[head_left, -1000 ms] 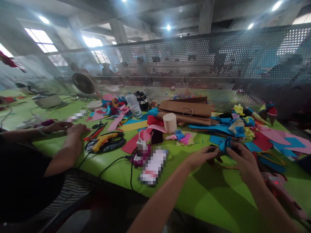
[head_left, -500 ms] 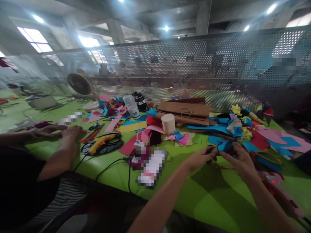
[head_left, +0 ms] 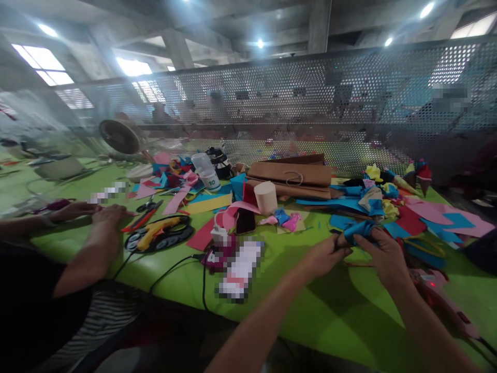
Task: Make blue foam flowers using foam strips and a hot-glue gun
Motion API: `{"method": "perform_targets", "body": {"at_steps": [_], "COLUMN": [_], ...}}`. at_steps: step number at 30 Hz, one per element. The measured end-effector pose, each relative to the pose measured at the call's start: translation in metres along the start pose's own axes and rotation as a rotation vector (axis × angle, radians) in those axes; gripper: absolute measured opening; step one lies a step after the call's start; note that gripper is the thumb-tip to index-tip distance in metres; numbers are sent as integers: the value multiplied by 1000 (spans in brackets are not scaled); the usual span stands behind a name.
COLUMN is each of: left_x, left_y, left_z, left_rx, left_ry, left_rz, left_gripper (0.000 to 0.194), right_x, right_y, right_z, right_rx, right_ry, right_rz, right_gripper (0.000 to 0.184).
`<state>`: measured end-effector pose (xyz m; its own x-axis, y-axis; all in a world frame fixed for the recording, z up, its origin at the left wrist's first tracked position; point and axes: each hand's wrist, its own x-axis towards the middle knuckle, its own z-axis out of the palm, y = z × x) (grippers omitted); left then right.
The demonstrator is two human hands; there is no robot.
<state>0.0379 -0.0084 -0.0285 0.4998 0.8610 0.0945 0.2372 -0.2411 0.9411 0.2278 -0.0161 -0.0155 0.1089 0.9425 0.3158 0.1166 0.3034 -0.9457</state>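
Observation:
A blue piece (head_left: 357, 231), thin and crumpled like paper or felt, is held between my two hands above the green table. My left hand (head_left: 324, 255) is closed at its left end, around a small brown part that its fingers partly hide. From the other side, my right hand (head_left: 382, 252) pinches the blue material between thumb and fingers. A thin brownish stick (head_left: 357, 264) lies on the table just below my hands. Right of my right hand rests a pink glue gun (head_left: 438, 292) with a red light and a cord.
Coloured sheets (head_left: 438, 215) and crumpled pieces lie at the right. Behind stand a cream roll (head_left: 266, 197) and brown sheets (head_left: 291, 178). A phone (head_left: 240, 272), power strip (head_left: 219, 254) and yellow glue gun (head_left: 155, 233) lie left, beside a co-worker's hands (head_left: 108, 215).
The blue piece shows a broader, smoother face, turned between my fingers. My hands have stayed nearly in place. The whole view has shifted slightly.

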Motion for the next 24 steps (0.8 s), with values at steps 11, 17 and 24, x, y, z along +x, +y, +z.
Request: {"method": "perform_targets", "body": {"at_steps": [11, 17, 24], "left_x": [2, 0, -2], "left_y": [1, 11, 14], "left_z": [5, 6, 6], "left_rx": [-214, -111, -147], "left_ry": [-40, -42, -64], "left_rz": [52, 26, 34], "left_gripper": [48, 43, 41], "right_x": [-3, -1, -3], "right_y": [0, 4, 0], "right_z": [9, 9, 11], "right_rx": [283, 321, 315], "right_ry": [121, 197, 226], "right_rz": [111, 98, 76], "right_gripper": [28, 27, 24]}}
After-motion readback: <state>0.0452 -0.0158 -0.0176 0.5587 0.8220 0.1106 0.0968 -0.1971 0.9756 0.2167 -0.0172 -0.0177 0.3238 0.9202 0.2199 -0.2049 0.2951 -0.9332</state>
